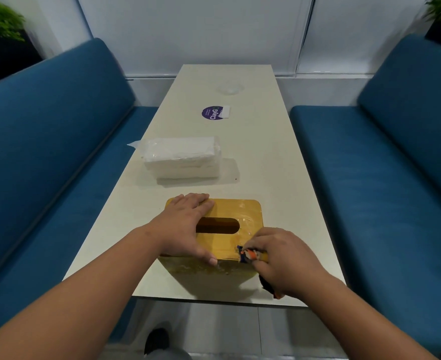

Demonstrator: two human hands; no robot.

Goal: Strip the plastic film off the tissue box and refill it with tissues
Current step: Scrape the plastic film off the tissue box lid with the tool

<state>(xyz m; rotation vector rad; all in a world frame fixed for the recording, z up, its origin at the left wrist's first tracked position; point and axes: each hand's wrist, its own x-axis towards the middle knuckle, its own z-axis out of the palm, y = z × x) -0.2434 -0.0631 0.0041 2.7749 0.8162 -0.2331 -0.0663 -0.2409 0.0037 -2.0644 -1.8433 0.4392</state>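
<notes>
The tissue box (229, 240), stiff wood, sits near on the bench (266, 152). Left hand (185, 224) presses flat; right hand (284, 258) has its grip pinching the thin, clingy film (245, 222) at the near-right corner.

Light: bright, even, from overhead
Shadows: soft, short
Glare: faint sheen on table (266, 157)
Edges: wide-angle bending, blurred upper corners
</notes>
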